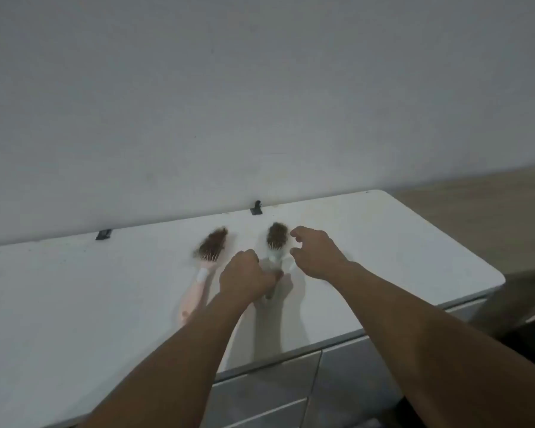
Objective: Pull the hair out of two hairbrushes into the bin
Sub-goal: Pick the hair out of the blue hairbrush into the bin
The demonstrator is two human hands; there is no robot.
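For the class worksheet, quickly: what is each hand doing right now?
Left hand: closed on the white brush handle.
Right hand: open, fingers curled, holding nothing, beside that brush's head.

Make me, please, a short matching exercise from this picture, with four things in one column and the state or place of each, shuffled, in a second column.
Things:
1. pink brush
2. white brush
3. right hand
4. black clip

States or places:
A. open, fingers curled, beside a hair-filled brush head
B. at the table's back edge by the wall
C. handle gripped by the left hand
D. lying untouched on the table, head full of hair

Pairs: 1-D, 2-C, 3-A, 4-B
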